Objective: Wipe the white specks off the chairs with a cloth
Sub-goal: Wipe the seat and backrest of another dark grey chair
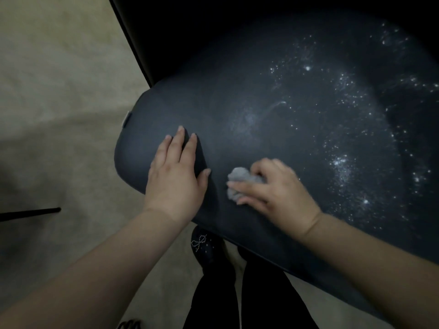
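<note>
Tons of white specks (342, 167) left on the right of the chair seat (237, 103). Right hand (273, 186), center frame, has fingers curled round a balled cloth (240, 180), prob mid-wipe; left hand (175, 172) lies flat w/ straight fingers, prob bracing.

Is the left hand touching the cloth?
Apart. The head view shows the left hand flat on the chair seat, with a strip of bare seat between its thumb and the grey cloth that the right hand grips.
</note>
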A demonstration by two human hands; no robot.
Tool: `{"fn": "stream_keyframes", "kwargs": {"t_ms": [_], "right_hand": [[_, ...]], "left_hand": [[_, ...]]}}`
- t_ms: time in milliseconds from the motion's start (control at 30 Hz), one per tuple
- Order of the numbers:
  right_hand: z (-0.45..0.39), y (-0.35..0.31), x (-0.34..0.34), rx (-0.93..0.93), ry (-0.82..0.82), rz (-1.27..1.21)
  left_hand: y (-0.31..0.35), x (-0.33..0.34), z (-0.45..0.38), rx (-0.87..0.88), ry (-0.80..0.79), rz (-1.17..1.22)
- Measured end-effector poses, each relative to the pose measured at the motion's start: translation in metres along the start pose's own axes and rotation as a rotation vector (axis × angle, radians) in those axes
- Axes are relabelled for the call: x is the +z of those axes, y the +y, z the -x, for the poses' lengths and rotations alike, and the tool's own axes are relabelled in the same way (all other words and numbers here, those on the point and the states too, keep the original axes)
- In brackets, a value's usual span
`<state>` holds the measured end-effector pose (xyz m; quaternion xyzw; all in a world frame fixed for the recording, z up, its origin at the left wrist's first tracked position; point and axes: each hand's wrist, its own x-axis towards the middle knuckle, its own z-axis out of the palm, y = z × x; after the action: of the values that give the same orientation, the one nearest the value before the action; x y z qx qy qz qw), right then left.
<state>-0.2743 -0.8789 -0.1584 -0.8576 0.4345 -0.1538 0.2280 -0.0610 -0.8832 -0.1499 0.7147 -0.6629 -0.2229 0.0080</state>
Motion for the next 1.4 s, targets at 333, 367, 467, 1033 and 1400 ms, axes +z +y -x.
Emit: {"fn": "stream_keyframes", "kwargs": {"t_ms": [333, 367, 467, 1033, 1400], "right_hand": [[0.027, 0.001, -0.001, 0.077, 0.031, -0.046], [0.030, 0.011, -0.008, 0.061, 0.008, -0.018], [0.018, 0.035, -0.022, 0.174, 0.149, 0.050], [0.023, 0.011, -0.004, 0.251, 0.229, 0.014], [-0.029, 0.064, -0.022, 0.542, 0.447, -0.009]], "left_hand": [[0.017, 0.001, 0.006, 0.076, -0.022, -0.013], [0.019, 0.001, 0.006, 0.087, -0.026, -0.018], [0.022, 0.001, 0.003, 0.075, -0.030, -0.011], [0.038, 0.005, -0.007, 0.016, 0.017, 0.038], [0.049, 0.008, -0.022, 0.028, 0.041, 0.049]]}}
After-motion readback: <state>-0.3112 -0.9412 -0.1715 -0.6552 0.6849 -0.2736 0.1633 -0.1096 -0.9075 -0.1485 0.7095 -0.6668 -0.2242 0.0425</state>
